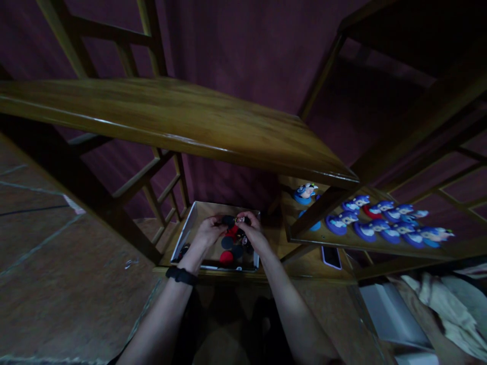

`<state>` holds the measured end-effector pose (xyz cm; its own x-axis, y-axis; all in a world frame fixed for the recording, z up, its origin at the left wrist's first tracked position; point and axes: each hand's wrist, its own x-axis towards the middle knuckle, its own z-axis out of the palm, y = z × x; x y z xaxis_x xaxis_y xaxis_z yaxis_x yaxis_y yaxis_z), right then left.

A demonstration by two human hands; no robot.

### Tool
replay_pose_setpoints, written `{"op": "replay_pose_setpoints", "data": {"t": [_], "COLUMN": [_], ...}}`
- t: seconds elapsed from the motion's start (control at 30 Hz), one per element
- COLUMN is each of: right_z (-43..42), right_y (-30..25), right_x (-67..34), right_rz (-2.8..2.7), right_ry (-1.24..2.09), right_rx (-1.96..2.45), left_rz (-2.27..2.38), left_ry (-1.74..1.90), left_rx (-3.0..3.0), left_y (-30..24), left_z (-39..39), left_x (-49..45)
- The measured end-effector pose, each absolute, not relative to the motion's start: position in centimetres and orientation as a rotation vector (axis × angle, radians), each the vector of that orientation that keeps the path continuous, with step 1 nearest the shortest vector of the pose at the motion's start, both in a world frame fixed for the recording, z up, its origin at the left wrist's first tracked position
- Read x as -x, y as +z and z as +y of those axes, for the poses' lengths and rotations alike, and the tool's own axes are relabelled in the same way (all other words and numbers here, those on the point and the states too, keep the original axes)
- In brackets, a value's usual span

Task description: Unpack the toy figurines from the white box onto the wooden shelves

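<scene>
My left hand point(209, 230) wears a black wristband and is closed, fingers pinched on the dark end of a small figurine point(229, 221). From the other side my right hand point(252, 230) pinches its patterned end. The figurine looks black with a light detailed part; its exact shape is too small and dark to make out. Both hands are above a shallow white cardboard box point(184, 230) on the low wooden shelf. Inside the box lie red round pieces point(226, 258), dark round pieces point(227, 243) and other small dark items, partly hidden by my hands.
A wooden shelf board point(171, 116) crosses above my hands. Several blue and purple figurines point(375, 229) stand on the shelf to the right, with a lighter blue one point(304, 193) nearer. A phone point(332, 257) lies on the low shelf. A grey box point(395, 314) and cloth point(445, 309) are at lower right.
</scene>
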<state>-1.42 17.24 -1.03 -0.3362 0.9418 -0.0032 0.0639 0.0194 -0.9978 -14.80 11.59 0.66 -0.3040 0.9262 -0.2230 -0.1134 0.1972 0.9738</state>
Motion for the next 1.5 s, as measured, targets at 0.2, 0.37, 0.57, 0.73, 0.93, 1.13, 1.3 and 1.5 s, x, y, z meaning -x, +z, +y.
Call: {"op": "replay_pose_setpoints", "data": {"t": [0.2,0.37,0.57,0.73,0.93,1.13,1.3,1.5], "right_z": [17.6,17.9,18.0,17.8,17.7,17.2,17.5,17.7], "right_y": [-1.4,-2.0,-1.5,-0.7,0.1,0.6,0.4,-0.1], "right_x": [1.3,1.2,1.0,0.8,0.4,0.1,0.0,0.0], "right_rz": [-1.683,-1.662,-1.827,-1.964,-2.133,-2.228,-2.237,-2.254], "right_ry": [1.313,1.428,1.241,1.085,0.906,0.879,0.873,0.874], "right_rx": [1.003,1.004,0.954,0.884,0.823,0.722,0.695,0.718], "left_rz": [1.463,1.477,1.486,1.458,1.426,1.464,1.360,1.303], "left_ry": [1.345,1.328,1.331,1.311,1.284,1.209,1.295,1.366], "left_rx": [-0.837,-0.863,-0.815,-0.763,-0.799,-0.805,-0.577,-0.403], "left_y": [-0.3,-0.2,0.3,0.9,1.4,1.7,1.0,0.7], "left_z": [12.2,12.3,12.3,11.9,11.8,11.4,11.4,11.6], "left_x": [15.0,15.1,14.9,14.9,15.0,14.8,14.9,14.8]}}
